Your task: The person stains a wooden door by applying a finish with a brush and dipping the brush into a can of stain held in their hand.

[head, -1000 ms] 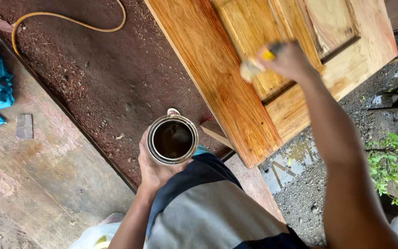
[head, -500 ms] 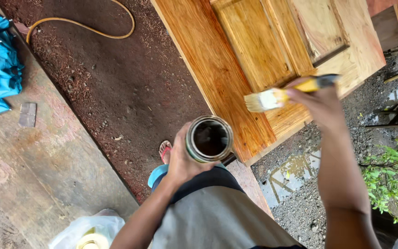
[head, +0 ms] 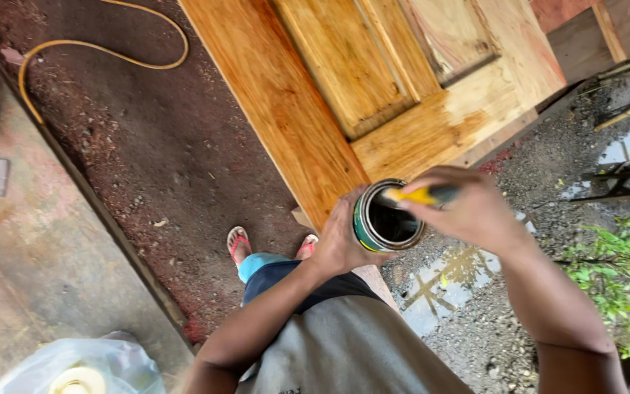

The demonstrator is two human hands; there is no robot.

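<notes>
Yellow hose (head: 103, 51) curves at upper left. At centre, my left hand (head: 340, 241) wraps closed around the open tin (head: 388, 217); my right hand (head: 475, 211) pinches the yellow-handled brush (head: 421, 195), dipped in it. Above, the wooden door (head: 373, 95) looks mostly coated, its upper-right panel paler.

The left hand (head: 340, 244) grips a tilted open can (head: 386, 217) while the right hand (head: 472, 211) holds a yellow-handled brush (head: 421, 195) dipped into its mouth, just below a varnished wooden door (head: 373, 80) lying above dark soil (head: 162, 160).
</notes>
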